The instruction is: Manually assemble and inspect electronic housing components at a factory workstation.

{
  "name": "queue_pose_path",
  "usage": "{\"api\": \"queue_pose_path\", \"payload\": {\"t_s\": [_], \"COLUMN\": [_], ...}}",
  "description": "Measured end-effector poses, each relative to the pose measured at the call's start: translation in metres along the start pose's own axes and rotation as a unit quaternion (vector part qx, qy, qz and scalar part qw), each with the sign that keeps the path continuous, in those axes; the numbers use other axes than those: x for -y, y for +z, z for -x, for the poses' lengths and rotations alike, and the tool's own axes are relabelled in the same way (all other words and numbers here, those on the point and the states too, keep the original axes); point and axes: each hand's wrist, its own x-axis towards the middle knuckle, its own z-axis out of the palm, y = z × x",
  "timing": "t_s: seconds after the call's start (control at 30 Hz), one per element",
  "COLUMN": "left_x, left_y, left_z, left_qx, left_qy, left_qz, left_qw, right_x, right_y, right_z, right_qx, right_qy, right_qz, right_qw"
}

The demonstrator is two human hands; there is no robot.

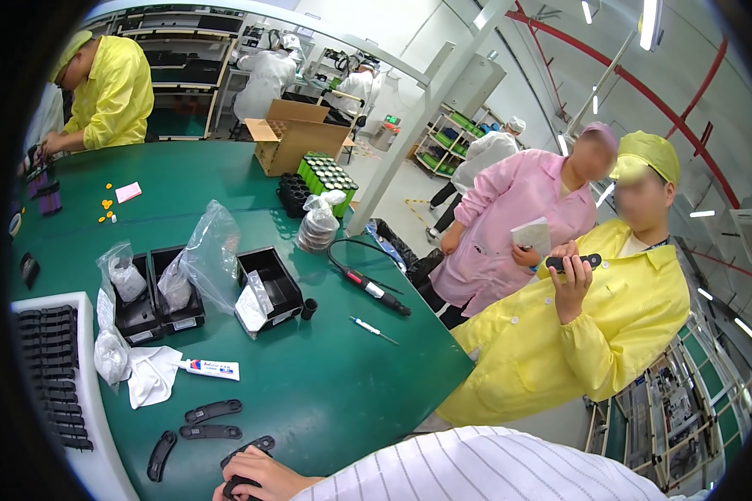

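Observation:
My right hand [263,478], at the end of a white striped sleeve, is at the bottom edge of the view. Its fingers are curled around a black plastic part [241,486], mostly hidden by the hand and the frame edge. Just beyond the knuckles, a black curved plastic piece [259,444] lies on the green table [326,392]. Several similar pieces rest close by, among them one black curved piece [213,411] and another standing more upright in the view [161,455]. My left hand is out of sight.
A white foam tray [92,376] of black parts stands left. Black bins [267,288], a white tube [213,368], a cloth [152,376], an electric screwdriver [376,292] and a cardboard box [297,138] occupy the table. A person in yellow [585,334] holds a black part; one in pink stands alongside.

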Motion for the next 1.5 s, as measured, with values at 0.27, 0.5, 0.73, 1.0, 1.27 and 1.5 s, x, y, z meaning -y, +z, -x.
{"api": "queue_pose_path", "payload": {"t_s": [0.27, 0.5, 0.73, 1.0, 1.27, 1.5], "left_x": [0.003, 0.032, 0.0, -0.018, -0.012, -0.003], "left_y": [0.015, 0.021, 0.007, -0.045, -0.063, -0.057], "left_z": [-0.002, -0.009, -0.014, -0.033, -0.051, -0.058], "left_qx": [-0.08, -0.11, -0.156, -0.249, -0.253, -0.286], "left_qy": [0.032, 0.082, 0.008, 0.029, 0.011, 0.013], "left_qz": [-0.011, 0.031, 0.037, 0.023, 0.006, -0.076], "left_qw": [0.996, 0.99, 0.987, 0.968, 0.967, 0.955], "right_x": [-0.003, -0.012, -0.021, -0.039, -0.058, -0.061], "right_y": [0.014, 0.017, -0.002, -0.026, -0.026, -0.021], "right_z": [-0.001, 0.002, 0.01, 0.007, 0.005, 0.005], "right_qx": [-0.003, -0.019, 0.042, -0.059, 0.01, -0.017], "right_qy": [0.021, -0.013, -0.011, 0.031, 0.046, 0.066], "right_qz": [-0.036, 0.016, 0.073, 0.157, 0.166, 0.158], "right_qw": [0.999, 1.0, 0.996, 0.985, 0.985, 0.985]}}
